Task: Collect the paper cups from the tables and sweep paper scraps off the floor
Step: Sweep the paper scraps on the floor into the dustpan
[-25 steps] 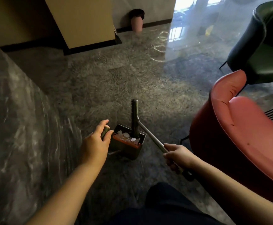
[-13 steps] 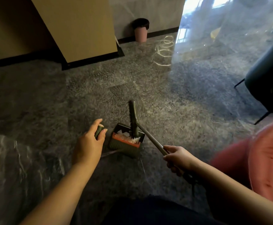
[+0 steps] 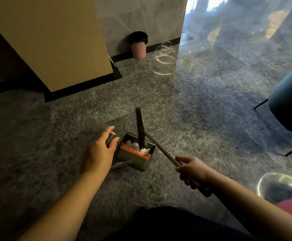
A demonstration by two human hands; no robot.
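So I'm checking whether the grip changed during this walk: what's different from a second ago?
The view has swung left: the red chair has almost left the picture and the pink bin looms nearer. Grips unchanged: left hand on the dustpan handle, right hand on the broom, white scraps inside.

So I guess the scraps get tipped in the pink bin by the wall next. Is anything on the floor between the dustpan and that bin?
Nothing visible. Between the dustpan, with white scraps inside, and the pink bin lies bare grey floor. The beige pillar stands off to the left, the dark chair far right.
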